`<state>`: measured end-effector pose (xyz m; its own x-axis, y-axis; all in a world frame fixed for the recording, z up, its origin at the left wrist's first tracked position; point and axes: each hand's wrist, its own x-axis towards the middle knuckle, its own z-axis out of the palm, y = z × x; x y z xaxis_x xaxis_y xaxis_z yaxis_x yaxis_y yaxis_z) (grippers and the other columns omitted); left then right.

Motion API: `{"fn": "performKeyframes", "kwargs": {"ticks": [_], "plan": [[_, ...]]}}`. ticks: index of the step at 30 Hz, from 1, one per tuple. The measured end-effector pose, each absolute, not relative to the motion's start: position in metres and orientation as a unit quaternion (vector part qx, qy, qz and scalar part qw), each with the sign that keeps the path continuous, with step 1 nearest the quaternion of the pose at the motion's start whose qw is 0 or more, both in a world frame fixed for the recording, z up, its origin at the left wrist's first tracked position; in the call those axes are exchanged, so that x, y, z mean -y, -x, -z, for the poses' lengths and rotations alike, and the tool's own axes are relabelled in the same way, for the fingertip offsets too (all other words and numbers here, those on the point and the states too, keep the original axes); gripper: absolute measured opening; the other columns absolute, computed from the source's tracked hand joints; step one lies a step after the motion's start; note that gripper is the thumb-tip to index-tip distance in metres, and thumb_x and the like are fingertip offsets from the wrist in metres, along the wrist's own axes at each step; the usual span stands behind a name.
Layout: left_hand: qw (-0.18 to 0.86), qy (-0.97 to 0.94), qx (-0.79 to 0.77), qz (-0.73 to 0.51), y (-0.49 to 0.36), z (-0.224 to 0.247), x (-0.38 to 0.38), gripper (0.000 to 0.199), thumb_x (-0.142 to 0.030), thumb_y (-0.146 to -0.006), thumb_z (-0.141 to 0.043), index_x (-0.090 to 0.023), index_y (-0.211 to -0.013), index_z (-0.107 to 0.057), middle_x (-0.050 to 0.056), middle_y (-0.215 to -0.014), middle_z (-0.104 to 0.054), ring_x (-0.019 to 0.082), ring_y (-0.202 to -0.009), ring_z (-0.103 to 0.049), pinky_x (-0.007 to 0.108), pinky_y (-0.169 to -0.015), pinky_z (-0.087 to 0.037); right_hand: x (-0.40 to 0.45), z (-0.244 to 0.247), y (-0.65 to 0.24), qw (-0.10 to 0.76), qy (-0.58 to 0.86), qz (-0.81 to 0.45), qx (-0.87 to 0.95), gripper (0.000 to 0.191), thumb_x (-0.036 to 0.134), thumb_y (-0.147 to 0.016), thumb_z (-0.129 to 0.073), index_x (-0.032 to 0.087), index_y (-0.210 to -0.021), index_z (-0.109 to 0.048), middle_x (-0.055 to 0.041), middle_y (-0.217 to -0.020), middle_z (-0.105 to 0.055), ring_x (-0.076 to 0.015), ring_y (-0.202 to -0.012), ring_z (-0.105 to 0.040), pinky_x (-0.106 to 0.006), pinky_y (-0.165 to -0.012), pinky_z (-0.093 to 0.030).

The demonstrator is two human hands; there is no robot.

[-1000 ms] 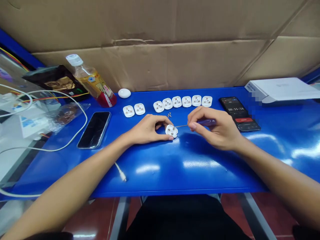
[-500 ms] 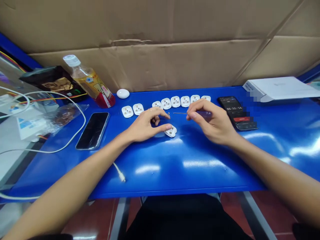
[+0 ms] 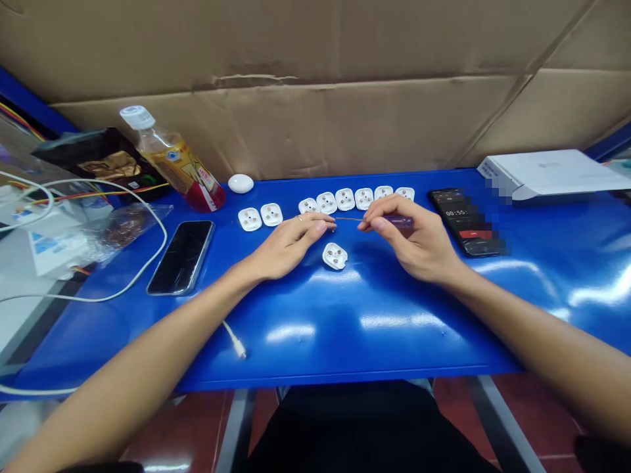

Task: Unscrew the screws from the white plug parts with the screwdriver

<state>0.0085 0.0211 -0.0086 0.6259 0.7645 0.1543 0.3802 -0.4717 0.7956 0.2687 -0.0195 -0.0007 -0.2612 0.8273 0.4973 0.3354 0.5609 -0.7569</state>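
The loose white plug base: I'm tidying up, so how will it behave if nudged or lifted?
The white plug base looks like plastic, so it is probably light for its size. Lying flat on the glossy blue tabletop, it would likely slide rather than roll or tip. Its metal contacts may add some weight.

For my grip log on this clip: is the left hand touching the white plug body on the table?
No; the left hand sits apart from the white plug body, with the blue tabletop showing between them.
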Motion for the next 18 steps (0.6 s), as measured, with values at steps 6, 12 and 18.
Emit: {"fn": "performKeyframes", "kwargs": {"ticks": [6, 12, 18], "plan": [[0.311, -0.833, -0.372, -0.266, -0.007, 0.009, -0.023, 0.043, -0.050, -0.096, -0.069, -0.019, -0.124, -0.073, 0.009, -0.111, -0.067, 0.018, -0.083, -0.056, 0.032, -0.076, -0.047, 0.026, -0.008, -0.277, 0.512, 0.366, -0.280, 0.726, 0.018, 0.040, -0.102, -0.064, 0.027, -0.090, -0.063, -0.0017, -0.086, -0.073, -0.0191, -0.071, -0.071, -0.039, -0.070, -0.059], [0.332, -0.863, -0.315, -0.217, -0.005, 0.003, -0.017, 0.062, -0.054, -0.078, -0.087, -0.022, -0.128, -0.071, 0.007, -0.117, -0.071, 0.019, -0.088, -0.055, 0.032, -0.081, -0.045, 0.036, -0.015, -0.278, 0.450, 0.336, -0.304, 0.769, 0.015, 0.033, -0.102, -0.063, 0.026, -0.089, -0.063, -0.0016, -0.084, -0.075, -0.0185, -0.069, -0.071, -0.037, -0.064, -0.057], [0.336, -0.867, -0.306, -0.202, -0.007, 0.003, -0.016, 0.053, -0.052, -0.080, -0.087, -0.022, -0.122, -0.075, 0.006, -0.116, -0.076, 0.022, -0.096, -0.062, 0.033, -0.086, -0.047, 0.038, -0.014, -0.273, 0.430, 0.333, -0.285, 0.790, 0.011, 0.023, -0.100, -0.064, 0.025, -0.089, -0.062, -0.0004, -0.086, -0.074, -0.0161, -0.073, -0.070, -0.034, -0.067, -0.056]]}}
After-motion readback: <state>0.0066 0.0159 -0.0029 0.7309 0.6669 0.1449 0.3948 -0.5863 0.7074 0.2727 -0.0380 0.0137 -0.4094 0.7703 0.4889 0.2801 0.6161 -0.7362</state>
